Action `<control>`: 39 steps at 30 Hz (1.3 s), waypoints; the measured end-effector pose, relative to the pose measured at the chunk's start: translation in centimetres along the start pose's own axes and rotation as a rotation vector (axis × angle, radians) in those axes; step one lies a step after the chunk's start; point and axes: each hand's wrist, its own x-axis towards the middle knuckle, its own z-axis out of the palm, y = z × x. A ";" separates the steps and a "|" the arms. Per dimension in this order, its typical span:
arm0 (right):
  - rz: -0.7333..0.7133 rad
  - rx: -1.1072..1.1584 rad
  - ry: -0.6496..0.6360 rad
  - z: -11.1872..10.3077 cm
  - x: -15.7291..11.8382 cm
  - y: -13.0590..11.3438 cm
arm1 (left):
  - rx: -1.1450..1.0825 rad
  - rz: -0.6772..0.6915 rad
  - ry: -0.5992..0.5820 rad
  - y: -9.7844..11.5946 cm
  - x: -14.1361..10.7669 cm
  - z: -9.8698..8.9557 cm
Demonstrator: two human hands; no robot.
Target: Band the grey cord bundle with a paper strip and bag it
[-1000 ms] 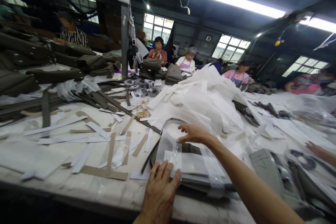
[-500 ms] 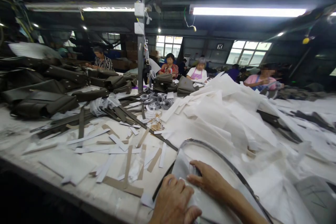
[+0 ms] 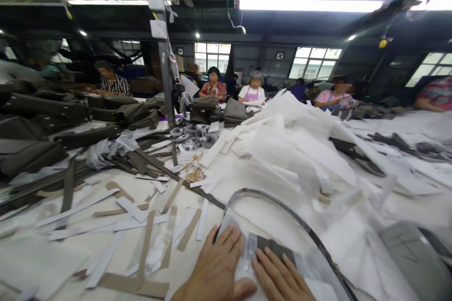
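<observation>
My left hand [image 3: 219,265] lies flat with its fingers spread on translucent plastic wrapping [image 3: 250,247] at the bottom centre. Beside it, to the right, my right hand [image 3: 278,275] rests palm down, its fingers stretched over the plastic and the lower edge of a dark piece [image 3: 275,248]. A long dark strap [image 3: 300,220], partly wrapped in clear film, arches around the plastic and runs down to the lower right. What lies beneath both palms is hidden.
Paper and tan strips [image 3: 146,244] litter the table on the left. Dark bags [image 3: 28,150] are piled farther left. White foam sheets [image 3: 282,150] form a heap beyond my hands. A metal post [image 3: 165,66] stands behind, and several people sit across the table.
The view has turned right. My right hand has drawn back and now lies flat beside my left hand, whose fingers have straightened and spread. A dark piece now shows through the plastic.
</observation>
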 end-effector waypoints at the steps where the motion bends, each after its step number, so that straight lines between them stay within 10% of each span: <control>1: -0.007 0.026 -0.012 -0.8 0.3 0.1 | -0.003 -0.016 0.007 0.1 -0.1 0.0; 7: 0.376 0.230 -0.213 -7.1 0.0 2.8 | 0.023 -0.101 -0.005 0.4 -0.6 0.5; 13: 0.148 0.101 -0.204 -4.5 -4.0 0.7 | -0.001 -0.180 -0.043 0.9 -0.8 0.8; 20: 0.254 0.351 -0.167 -5.1 -2.6 2.0 | 0.155 -0.180 0.098 1.1 -1.7 1.8; 24: 0.665 0.494 -0.144 -7.0 -2.5 3.7 | 0.321 -0.005 0.354 2.7 -1.0 1.9; 29: 1.156 0.481 -0.060 -8.3 -3.8 4.6 | 0.153 0.186 0.221 6.7 1.9 2.0; 39: 0.832 0.439 -0.226 -5.5 -5.7 3.2 | -0.061 0.219 0.196 8.1 2.3 4.0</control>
